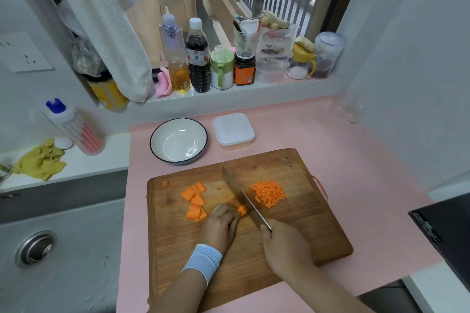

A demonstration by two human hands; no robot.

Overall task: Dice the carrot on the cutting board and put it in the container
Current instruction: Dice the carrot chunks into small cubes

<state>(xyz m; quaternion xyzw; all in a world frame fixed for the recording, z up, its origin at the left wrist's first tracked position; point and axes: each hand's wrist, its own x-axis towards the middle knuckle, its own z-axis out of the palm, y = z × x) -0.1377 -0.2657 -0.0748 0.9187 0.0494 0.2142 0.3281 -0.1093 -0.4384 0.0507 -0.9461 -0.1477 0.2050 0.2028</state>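
A wooden cutting board (292, 231) lies on the pink counter. My left hand (220, 223) curls over a small carrot piece (242, 210) and holds it against the board. My right hand (284, 246) grips the handle of a cleaver (243, 198), whose blade rests on the board right beside that piece. A heap of diced carrot (269, 193) lies to the right of the blade. Several larger carrot chunks (195, 199) sit to the left of my left hand. A white bowl (155, 140) and a lidded square plastic container (233, 131) stand behind the board.
A sink (50, 249) lies to the left, with a yellow cloth (40, 160) and a detergent bottle (73, 127) on its ledge. Bottles and jars (198, 58) line the windowsill. A black appliance (445, 226) sits at the right edge.
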